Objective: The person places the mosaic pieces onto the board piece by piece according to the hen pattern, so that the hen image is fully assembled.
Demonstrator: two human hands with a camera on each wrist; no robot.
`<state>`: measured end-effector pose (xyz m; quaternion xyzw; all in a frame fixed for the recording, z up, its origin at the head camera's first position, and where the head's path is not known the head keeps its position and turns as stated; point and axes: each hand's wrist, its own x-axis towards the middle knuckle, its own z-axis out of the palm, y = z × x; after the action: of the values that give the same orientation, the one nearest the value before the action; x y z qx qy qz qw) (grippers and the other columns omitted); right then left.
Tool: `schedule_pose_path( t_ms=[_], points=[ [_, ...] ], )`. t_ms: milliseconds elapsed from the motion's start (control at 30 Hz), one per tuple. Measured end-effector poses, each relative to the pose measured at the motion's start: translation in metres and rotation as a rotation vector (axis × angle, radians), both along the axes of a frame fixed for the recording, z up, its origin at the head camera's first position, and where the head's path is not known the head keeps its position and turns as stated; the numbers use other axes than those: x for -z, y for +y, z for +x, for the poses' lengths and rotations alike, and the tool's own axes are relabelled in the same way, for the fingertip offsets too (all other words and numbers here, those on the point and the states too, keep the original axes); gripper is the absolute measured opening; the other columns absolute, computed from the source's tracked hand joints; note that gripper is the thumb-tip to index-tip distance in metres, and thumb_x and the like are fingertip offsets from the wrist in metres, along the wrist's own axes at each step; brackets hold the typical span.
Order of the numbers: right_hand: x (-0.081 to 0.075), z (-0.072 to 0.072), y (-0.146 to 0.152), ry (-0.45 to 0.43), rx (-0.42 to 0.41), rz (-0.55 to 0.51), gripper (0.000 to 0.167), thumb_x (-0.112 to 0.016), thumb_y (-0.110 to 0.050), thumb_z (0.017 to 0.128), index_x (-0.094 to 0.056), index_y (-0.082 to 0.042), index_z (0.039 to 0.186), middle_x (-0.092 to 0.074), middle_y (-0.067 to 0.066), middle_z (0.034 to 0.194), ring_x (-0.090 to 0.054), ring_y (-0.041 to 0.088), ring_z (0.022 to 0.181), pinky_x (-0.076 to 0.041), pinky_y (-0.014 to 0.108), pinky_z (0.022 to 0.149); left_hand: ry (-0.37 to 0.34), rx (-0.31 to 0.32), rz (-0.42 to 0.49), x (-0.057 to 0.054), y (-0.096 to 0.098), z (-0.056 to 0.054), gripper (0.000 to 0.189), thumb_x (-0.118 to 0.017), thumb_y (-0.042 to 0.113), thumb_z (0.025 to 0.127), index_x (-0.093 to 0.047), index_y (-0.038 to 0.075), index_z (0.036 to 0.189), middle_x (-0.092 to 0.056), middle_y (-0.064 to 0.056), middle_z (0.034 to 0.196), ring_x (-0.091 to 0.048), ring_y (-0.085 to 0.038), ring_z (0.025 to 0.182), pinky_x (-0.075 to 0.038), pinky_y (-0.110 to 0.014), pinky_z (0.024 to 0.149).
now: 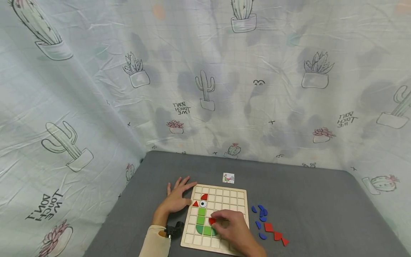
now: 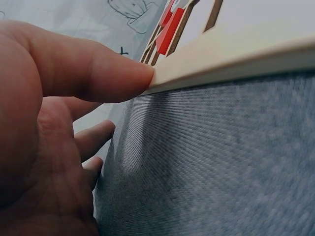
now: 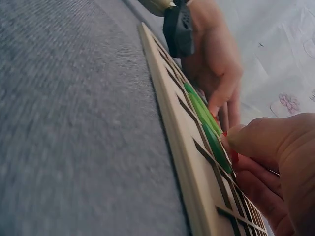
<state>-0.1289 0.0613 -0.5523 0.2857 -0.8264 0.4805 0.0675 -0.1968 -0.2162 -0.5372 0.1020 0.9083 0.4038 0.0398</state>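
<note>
A wooden grid board (image 1: 237,201) lies on the grey table. Along its left edge, my left hand (image 1: 176,198) rests with fingers spread, its thumb (image 2: 118,76) touching the board's side. My right hand (image 1: 236,226) pinches a red piece (image 1: 212,221) between thumb and fingers, low over the grid; fingers hide part of it. Set in the board are a red quarter-round (image 1: 204,196), a red triangle (image 1: 195,204), an eye tile (image 1: 203,203), light green squares (image 1: 201,211) and dark green rounded pieces (image 1: 199,228), one partly covered by the right hand.
Right of the board lie several blue curved pieces (image 1: 263,236) and a few red ones, among them a square (image 1: 268,227) and a triangle (image 1: 285,242). Beyond the board's far edge is a small picture card (image 1: 228,178). Patterned cloth (image 1: 224,135) hangs around the table.
</note>
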Motion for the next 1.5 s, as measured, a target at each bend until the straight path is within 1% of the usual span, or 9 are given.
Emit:
schedule_pose_path(
  t_ms=[133, 367, 633, 867, 1000, 1167, 1333, 1467, 1500],
  points=[
    [0.001, -0.003, -0.007, 0.049, -0.007, 0.029, 0.025, -0.088, 0.0, 0.084, -0.085, -0.012, 0.105, -0.084, -0.006, 0.102, -0.077, 0.006, 0.095, -0.065, 0.029, 0.087, 0.001, 0.004, 0.004, -0.001, 0.0, 0.0, 0.074, -0.077, 0.003, 0.082, -0.065, 0.014, 0.154, -0.035, -0.022, 0.177, -0.012, -0.051, 0.168, 0.015, -0.076, 0.127],
    [-0.005, -0.002, -0.012, 0.065, 0.022, 0.112, 0.022, -0.09, -0.007, 0.086, -0.086, -0.011, 0.108, -0.084, -0.003, 0.107, -0.078, 0.007, 0.102, -0.066, 0.032, 0.09, 0.002, 0.007, -0.001, -0.002, 0.0, 0.0, 0.074, -0.076, 0.004, 0.082, -0.066, 0.014, 0.154, -0.035, -0.022, 0.177, -0.012, -0.051, 0.168, 0.015, -0.076, 0.128],
    [-0.003, -0.004, -0.017, 0.106, 0.011, 0.074, 0.021, -0.089, -0.001, 0.086, -0.085, -0.011, 0.105, -0.084, -0.003, 0.103, -0.077, 0.005, 0.098, -0.066, 0.031, 0.087, 0.005, 0.007, -0.005, -0.004, 0.001, 0.0, 0.074, -0.076, 0.003, 0.081, -0.066, 0.013, 0.153, -0.036, -0.022, 0.176, -0.013, -0.052, 0.168, 0.014, -0.077, 0.127],
    [-0.005, -0.003, -0.018, 0.082, 0.029, 0.109, 0.022, -0.089, -0.001, 0.086, -0.085, -0.014, 0.104, -0.083, -0.007, 0.103, -0.077, 0.005, 0.099, -0.066, 0.031, 0.088, 0.005, 0.01, -0.006, -0.003, 0.001, 0.0, 0.074, -0.076, 0.003, 0.081, -0.066, 0.014, 0.153, -0.036, -0.022, 0.176, -0.013, -0.052, 0.168, 0.014, -0.077, 0.127],
    [-0.006, -0.002, -0.015, 0.064, 0.037, 0.111, 0.02, -0.088, -0.004, 0.088, -0.085, -0.014, 0.106, -0.083, -0.007, 0.104, -0.077, 0.005, 0.099, -0.066, 0.031, 0.088, 0.002, 0.013, -0.004, -0.002, 0.0, 0.0, 0.073, -0.076, 0.003, 0.082, -0.066, 0.014, 0.154, -0.035, -0.022, 0.177, -0.012, -0.052, 0.168, 0.015, -0.077, 0.127],
    [-0.006, 0.005, 0.0, 0.008, 0.063, 0.068, 0.022, -0.089, -0.012, 0.09, -0.086, -0.015, 0.111, -0.084, -0.007, 0.107, -0.078, 0.007, 0.101, -0.065, 0.031, 0.089, -0.01, 0.012, -0.001, -0.003, 0.0, 0.001, 0.073, -0.077, 0.003, 0.083, -0.065, 0.014, 0.154, -0.035, -0.022, 0.177, -0.012, -0.052, 0.168, 0.015, -0.077, 0.127],
    [-0.007, 0.011, 0.031, -0.053, 0.118, 0.044, 0.029, -0.092, -0.02, 0.088, -0.085, -0.018, 0.117, -0.084, -0.009, 0.112, -0.079, 0.009, 0.106, -0.065, 0.031, 0.092, -0.014, 0.006, 0.012, -0.005, 0.0, 0.002, 0.074, -0.077, 0.003, 0.082, -0.065, 0.013, 0.154, -0.034, -0.022, 0.177, -0.011, -0.052, 0.168, 0.017, -0.076, 0.127],
    [-0.009, 0.018, 0.062, -0.086, 0.178, 0.039, 0.033, -0.093, -0.025, 0.088, -0.085, -0.02, 0.119, -0.084, -0.008, 0.114, -0.079, 0.009, 0.106, -0.065, 0.029, 0.089, -0.012, 0.006, 0.014, -0.004, 0.0, 0.002, 0.075, -0.077, 0.002, 0.082, -0.065, 0.013, 0.155, -0.035, -0.022, 0.177, -0.011, -0.052, 0.168, 0.016, -0.076, 0.127],
    [-0.01, 0.02, 0.07, -0.101, 0.2, 0.035, 0.033, -0.094, -0.024, 0.087, -0.085, -0.021, 0.119, -0.084, -0.009, 0.114, -0.079, 0.008, 0.102, -0.065, 0.028, 0.085, -0.01, 0.006, 0.014, -0.004, 0.0, 0.002, 0.075, -0.077, 0.002, 0.082, -0.065, 0.013, 0.155, -0.035, -0.022, 0.177, -0.011, -0.052, 0.168, 0.016, -0.076, 0.127]
  ],
)
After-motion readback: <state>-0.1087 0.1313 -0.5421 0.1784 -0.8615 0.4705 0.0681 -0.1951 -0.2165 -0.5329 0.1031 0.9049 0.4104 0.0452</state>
